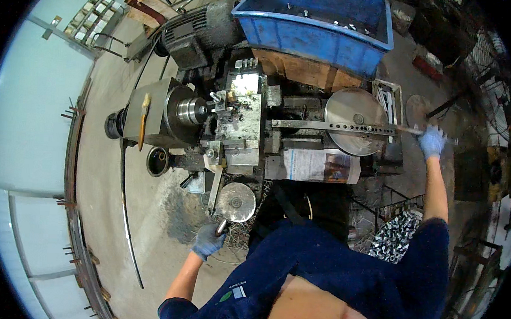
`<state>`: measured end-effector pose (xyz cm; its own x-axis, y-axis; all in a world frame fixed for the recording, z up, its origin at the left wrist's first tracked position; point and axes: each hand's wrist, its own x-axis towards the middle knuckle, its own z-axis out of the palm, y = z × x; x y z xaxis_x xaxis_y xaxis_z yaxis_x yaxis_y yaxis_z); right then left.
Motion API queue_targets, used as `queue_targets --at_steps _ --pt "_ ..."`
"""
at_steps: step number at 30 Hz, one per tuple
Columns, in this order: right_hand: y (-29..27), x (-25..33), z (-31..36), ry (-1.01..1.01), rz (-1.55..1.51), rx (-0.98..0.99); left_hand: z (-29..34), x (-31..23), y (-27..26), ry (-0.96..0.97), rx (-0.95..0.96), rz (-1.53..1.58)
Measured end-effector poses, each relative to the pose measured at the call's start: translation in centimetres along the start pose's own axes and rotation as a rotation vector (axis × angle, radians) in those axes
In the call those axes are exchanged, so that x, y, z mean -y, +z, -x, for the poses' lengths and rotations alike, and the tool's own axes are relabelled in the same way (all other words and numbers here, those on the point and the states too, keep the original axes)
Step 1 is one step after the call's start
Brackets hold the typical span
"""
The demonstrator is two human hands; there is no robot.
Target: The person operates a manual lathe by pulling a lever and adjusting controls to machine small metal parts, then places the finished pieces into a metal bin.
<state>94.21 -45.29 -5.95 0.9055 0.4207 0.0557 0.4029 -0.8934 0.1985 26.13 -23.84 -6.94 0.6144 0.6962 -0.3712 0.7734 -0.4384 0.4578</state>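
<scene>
Head view looks down on us standing at a small metal lathe point(211, 122), both hands in blue gloves and both on its controls. Our left hand point(208, 241) is curled shut around the short crank handle point(221, 226) of the front handwheel point(236, 202), the round grey disc that hangs off the near side of the carriage; the grip is low and close to the body, which suits turning the wheel in small steps. Our right hand point(431, 141) reaches far out with the arm nearly straight and closes its fingers over the end of a long perforated steel lever bar point(332, 126), which runs across the large round disc point(356, 121) at the tail end of the machine; holding it at the very tip gives the most leverage. Between the two hands sits the carriage with its tool post point(237, 121), just beside the chuck point(190, 111), whose shiny nose points toward the tooling. A folded newspaper point(321, 165) lies over the bed on the near side, likely as a cover against chips or oil. Behind the machine a blue plastic crate point(314, 24) rests on a wooden block and holds small metal parts, while a heap of shiny turned pieces point(395, 236) lies by our right hip
</scene>
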Motion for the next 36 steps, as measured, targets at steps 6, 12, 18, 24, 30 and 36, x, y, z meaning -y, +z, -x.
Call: queue_targets --at_steps 6,12,18,24,30,36 --pt "1.2 5.0 -3.2 -0.011 0.088 -0.045 -1.5 1.2 -2.2 -0.021 0.308 0.400" --pt "2.6 5.5 6.4 -0.192 -0.240 -0.315 -7.5 9.3 -4.2 -0.303 -0.185 0.596" --pt "5.5 4.2 13.3 -0.118 -0.407 -0.027 -16.0 22.5 -4.0 -0.252 -0.202 -0.364" --pt "6.3 3.6 16.2 -0.066 -0.530 0.031 -17.7 16.4 -0.4 -0.589 -0.202 -0.301" --pt "4.4 2.9 15.0 -0.048 -0.692 0.009 -18.9 22.2 2.2 -0.373 -0.226 -0.179" --pt "-6.1 7.4 11.3 -0.246 -0.866 -0.139 -17.1 17.4 -2.4 -0.437 -0.080 -0.247"
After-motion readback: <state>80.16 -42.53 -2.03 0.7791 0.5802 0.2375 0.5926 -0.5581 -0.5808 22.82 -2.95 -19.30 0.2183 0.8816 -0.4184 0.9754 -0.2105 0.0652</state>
